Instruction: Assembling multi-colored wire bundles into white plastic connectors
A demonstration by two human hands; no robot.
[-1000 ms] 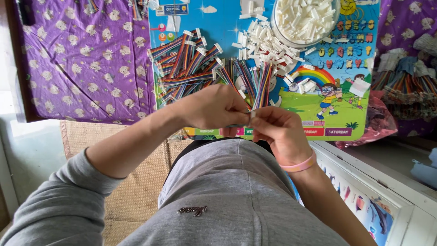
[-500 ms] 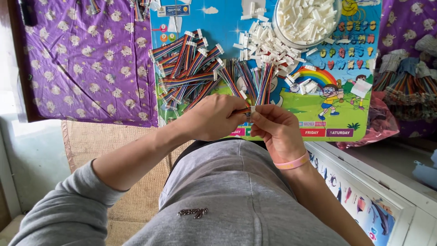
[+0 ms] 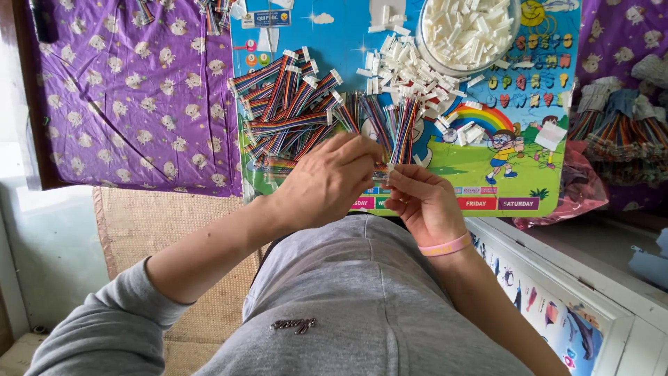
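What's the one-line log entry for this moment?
left hand: pinching multicoloured ribbon cable | right hand: holding its end | nearby: loose white plastic connectors

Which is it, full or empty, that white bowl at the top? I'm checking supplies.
Full: the white bowl is heaped with white connector pieces.

Grey long-sleeved top (image 3: 362, 306), pink wristband (image 3: 445, 246) on right wrist.

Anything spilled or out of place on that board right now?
White connectors lie scattered on the board beside the full bowl, as if spilled over. Both hands pinch one cable end; nothing looks damaged.
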